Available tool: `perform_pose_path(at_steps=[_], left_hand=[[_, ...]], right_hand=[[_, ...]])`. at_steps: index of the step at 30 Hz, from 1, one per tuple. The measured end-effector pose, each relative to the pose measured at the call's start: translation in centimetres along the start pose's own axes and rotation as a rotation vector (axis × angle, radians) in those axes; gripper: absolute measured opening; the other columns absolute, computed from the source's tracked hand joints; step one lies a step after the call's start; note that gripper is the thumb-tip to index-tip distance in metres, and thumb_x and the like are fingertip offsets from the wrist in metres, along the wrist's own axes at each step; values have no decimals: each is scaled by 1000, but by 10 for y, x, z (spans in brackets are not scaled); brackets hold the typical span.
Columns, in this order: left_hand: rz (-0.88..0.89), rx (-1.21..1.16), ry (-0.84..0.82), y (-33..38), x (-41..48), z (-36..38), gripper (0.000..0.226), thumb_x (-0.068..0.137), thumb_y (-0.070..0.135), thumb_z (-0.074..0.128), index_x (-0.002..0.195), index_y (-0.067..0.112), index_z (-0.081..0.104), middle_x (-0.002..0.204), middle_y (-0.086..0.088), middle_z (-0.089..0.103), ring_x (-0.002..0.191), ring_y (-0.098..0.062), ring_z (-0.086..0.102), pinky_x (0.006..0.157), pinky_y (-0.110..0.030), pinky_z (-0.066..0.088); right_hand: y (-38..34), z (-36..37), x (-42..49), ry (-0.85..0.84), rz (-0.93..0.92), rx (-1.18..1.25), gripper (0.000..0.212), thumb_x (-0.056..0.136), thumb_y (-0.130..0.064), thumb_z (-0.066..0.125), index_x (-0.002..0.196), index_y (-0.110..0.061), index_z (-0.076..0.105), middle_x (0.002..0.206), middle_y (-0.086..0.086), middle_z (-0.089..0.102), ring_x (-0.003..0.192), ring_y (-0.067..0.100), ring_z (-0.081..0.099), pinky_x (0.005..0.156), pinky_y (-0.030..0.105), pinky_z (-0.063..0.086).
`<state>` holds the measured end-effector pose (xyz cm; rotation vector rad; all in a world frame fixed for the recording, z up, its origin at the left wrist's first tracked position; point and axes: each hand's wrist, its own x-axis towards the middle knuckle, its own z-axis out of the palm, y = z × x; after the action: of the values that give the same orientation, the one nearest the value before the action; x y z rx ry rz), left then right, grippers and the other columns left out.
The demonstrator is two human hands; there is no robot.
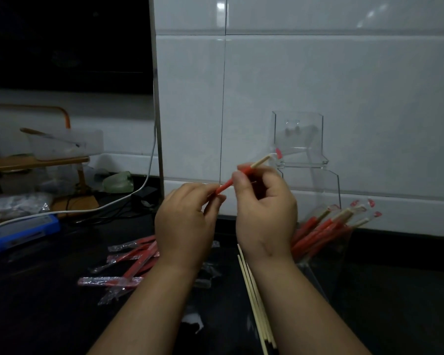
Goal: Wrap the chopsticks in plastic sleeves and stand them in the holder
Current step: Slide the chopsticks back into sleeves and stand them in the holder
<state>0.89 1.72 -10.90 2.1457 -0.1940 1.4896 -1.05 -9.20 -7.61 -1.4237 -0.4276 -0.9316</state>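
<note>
The white glossy tiled wall [318, 73] is filling the back of the scene, and the black countertop [49, 316] is running along below it. The tall clear plastic holder [299, 139] is standing against the tiles on the right. Down in its base, a bundle of wrapped chopsticks in red-and-clear sleeves [321, 226] is leaning, tips fanning up to the right.

Both hands are up in front of the wall. The left hand [185, 221] is pinching with its fingertips, while the right hand [264, 208] is curling thumb and fingers round. On the counter behind the left wrist, a loose scatter of red-and-clear plastic sleeves [136, 254] is lying flat. By the right forearm, a few bare pale wooden chopsticks [254, 298] are lying side by side.

And the piece in play: a pale wooden chopstick in a red plastic sleeve [224, 187] is slanting between the hands. Its low red end is sitting in the left pinch, its middle in the right grip, and its bare tip is poking up past the right fingers toward the holder.
</note>
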Motion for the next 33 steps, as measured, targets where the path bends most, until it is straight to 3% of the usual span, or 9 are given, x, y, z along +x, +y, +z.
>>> perform_pose_path(at_steps=[6, 10, 15, 17, 21, 25, 27, 29, 33], left_hand=[[-259, 93, -182, 2, 1, 0, 30, 88, 19, 71, 117, 25, 70, 114, 7, 67, 93, -20, 63, 74, -27, 40], [-308, 131, -239, 2, 1, -2, 25, 91, 23, 66, 116, 27, 70, 120, 8, 63, 103, -17, 61, 78, -25, 36], [-328, 151, -259, 2, 1, -2, 23, 93, 22, 63, 114, 28, 69, 119, 8, 62, 105, -17, 60, 77, -26, 38], [-333, 154, -267, 2, 1, -2, 23, 93, 20, 62, 114, 28, 69, 119, 8, 62, 105, -17, 60, 78, -26, 39], [-357, 164, -307, 0, 1, -2, 24, 94, 17, 59, 112, 29, 69, 116, 7, 62, 102, -19, 59, 75, -28, 37], [-377, 167, -344, -2, 1, -1, 25, 94, 16, 57, 111, 29, 69, 113, 5, 62, 100, -20, 59, 74, -28, 39], [-384, 170, -364, -3, 1, -1, 26, 94, 15, 55, 112, 29, 69, 113, 5, 61, 99, -20, 58, 73, -28, 39], [-400, 168, -370, -5, 1, -1, 28, 94, 13, 54, 112, 30, 68, 113, 5, 60, 96, -18, 57, 72, -28, 37], [-422, 149, -394, -10, 2, -2, 32, 92, 9, 53, 110, 31, 69, 113, 6, 63, 94, -16, 56, 73, -27, 38]], right_hand=[[-9, -10, 9, 165, -180, -44, 22, 101, -19, 55, 89, -37, 55, 80, -19, 63, 76, 7, 63, 71, 31, 55], [-20, -17, 16, 274, -452, -9, 11, 101, -13, 48, 105, -21, 55, 95, -15, 59, 83, 2, 62, 71, 34, 56], [-22, -26, 24, 393, -610, -37, 14, 102, -18, 47, 111, -10, 53, 104, -3, 56, 91, 30, 64, 77, 44, 56], [-21, -29, 26, 425, -608, -46, 14, 102, -15, 49, 111, -7, 56, 101, 4, 56, 86, 28, 63, 72, 42, 54], [-20, -31, 25, 421, -487, -188, 14, 101, -11, 51, 112, -12, 59, 98, -5, 54, 80, 3, 50, 72, 13, 39], [-18, -31, 27, 373, -262, -217, 16, 101, -25, 51, 115, -26, 59, 100, -5, 63, 77, 6, 56, 66, 16, 45], [-15, -32, 28, 360, -162, -232, 23, 100, -22, 53, 122, -27, 59, 106, -12, 62, 85, 3, 59, 71, 9, 46], [-15, -34, 30, 370, -124, -236, 32, 97, -16, 57, 127, -27, 54, 110, -16, 58, 84, 9, 61, 71, 15, 50], [-15, -37, 30, 393, -150, -271, 27, 92, -6, 60, 109, -23, 49, 112, -3, 53, 66, 4, 52, 63, 12, 44]])
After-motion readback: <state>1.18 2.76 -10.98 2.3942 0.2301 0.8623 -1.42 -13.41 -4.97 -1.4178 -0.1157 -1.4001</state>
